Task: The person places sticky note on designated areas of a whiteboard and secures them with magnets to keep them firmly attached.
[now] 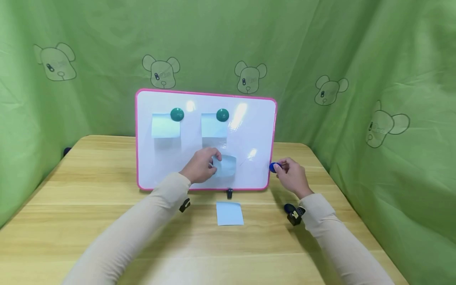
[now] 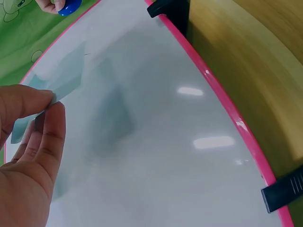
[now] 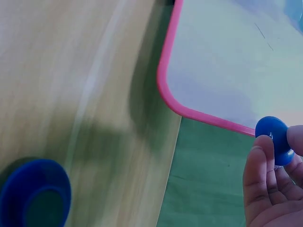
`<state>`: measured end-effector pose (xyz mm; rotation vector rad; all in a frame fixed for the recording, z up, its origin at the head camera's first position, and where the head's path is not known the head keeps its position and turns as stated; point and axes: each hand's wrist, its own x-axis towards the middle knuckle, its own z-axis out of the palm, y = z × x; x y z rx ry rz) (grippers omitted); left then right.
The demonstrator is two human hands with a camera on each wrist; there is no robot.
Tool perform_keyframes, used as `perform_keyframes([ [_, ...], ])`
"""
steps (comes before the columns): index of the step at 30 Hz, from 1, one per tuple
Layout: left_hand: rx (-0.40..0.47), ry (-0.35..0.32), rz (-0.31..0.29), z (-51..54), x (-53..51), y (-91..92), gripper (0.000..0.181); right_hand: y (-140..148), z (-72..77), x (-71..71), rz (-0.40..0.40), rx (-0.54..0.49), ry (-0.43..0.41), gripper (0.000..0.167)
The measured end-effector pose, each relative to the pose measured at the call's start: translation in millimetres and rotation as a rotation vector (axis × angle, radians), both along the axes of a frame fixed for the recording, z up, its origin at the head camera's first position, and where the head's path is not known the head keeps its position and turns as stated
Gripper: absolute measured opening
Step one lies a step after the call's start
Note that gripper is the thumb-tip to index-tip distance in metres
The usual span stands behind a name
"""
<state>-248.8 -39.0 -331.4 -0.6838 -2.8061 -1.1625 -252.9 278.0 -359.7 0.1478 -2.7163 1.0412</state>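
A pale blue sticky note (image 1: 227,166) is pinched at its left edge between the thumb and forefinger of my left hand (image 1: 200,166). The note stands in front of the lower middle of a pink-framed whiteboard (image 1: 254,130); in the left wrist view it tilts away from the surface. My right hand (image 1: 293,177) holds a round blue magnet (image 3: 277,139) by its rim, beside the board's right edge. Higher on the board, a green magnet (image 1: 177,114) sits at the corner of one blue note (image 1: 165,127), and another green magnet (image 1: 222,115) at that of a second note (image 1: 213,127).
Another blue sticky note (image 1: 229,213) lies on the wooden table (image 1: 171,253) before the board. A second blue magnet (image 3: 57,189) rests on the table near my right wrist. Black clips (image 2: 284,189) grip the board's lower edge. A green curtain (image 1: 213,31) surrounds the table.
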Motion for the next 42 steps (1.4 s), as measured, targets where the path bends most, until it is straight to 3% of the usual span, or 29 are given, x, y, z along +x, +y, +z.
perform_keyframes([
  [10, 0.042, -0.023, 0.038, 6.0, -4.9, 7.8, 0.031, -3, 9.3, -2.7, -0.007, -0.036, 0.026, 0.027],
  [33, 0.037, 0.010, 0.014, 14.0, -9.6, 36.9, 0.045, -10, 29.4, -15.3, -0.018, -0.132, 0.065, 0.028],
  [42, 0.014, 0.034, 0.015, 18.3, -14.8, 49.6, 0.039, -11, 35.9, -19.7, -0.015, -0.182, 0.090, 0.028],
])
